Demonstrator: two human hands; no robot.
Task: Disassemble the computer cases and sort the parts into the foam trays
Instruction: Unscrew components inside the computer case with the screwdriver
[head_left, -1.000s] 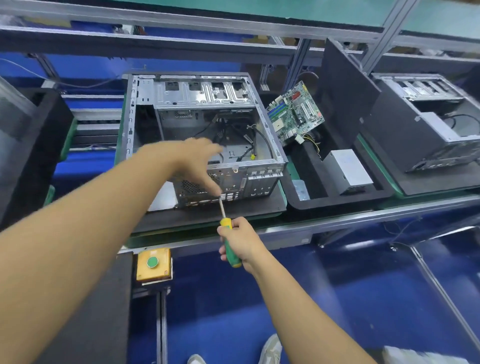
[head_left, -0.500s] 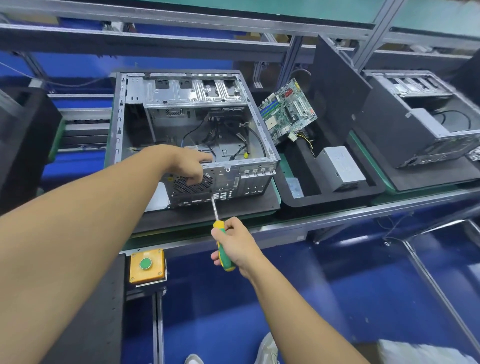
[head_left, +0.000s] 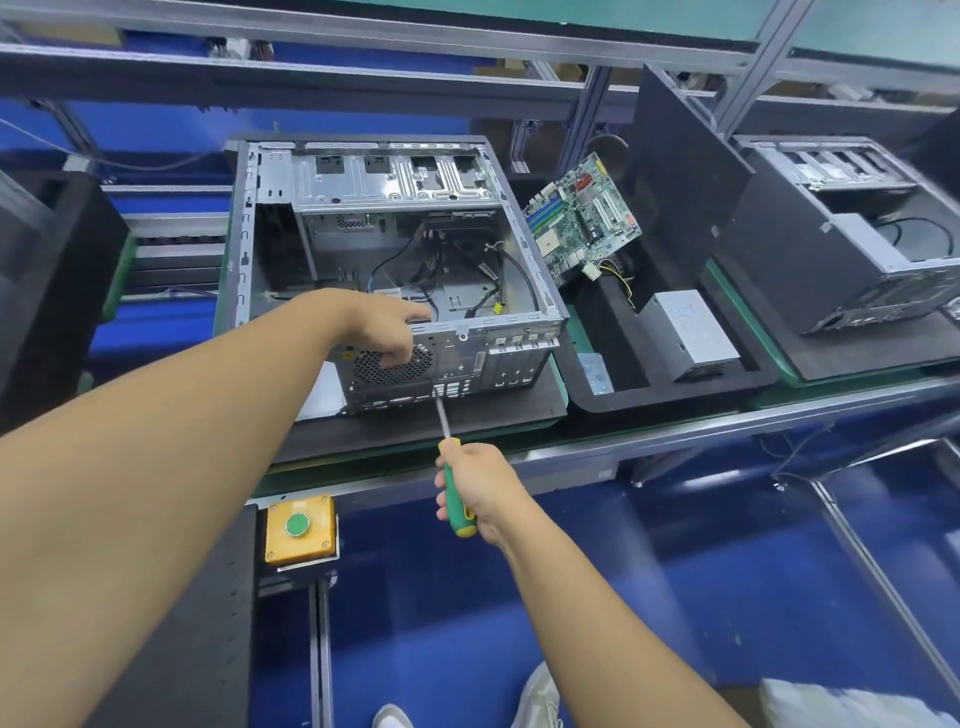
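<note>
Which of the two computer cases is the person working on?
The left case, gripped at its rear edge by the left hand; the right case sits untouched.

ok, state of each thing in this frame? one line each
computer case, side open, loose cables inside
left hand, grips the case's rear rim
right hand, grips the screwdriver
screwdriver, tip at the case's rear panel
motherboard, out, leaning tilted in the foam tray
power supply, out, lying in the same tray
second case, side open

Bare left hand, bare right hand, bare forearms, pale sneakers.
</note>
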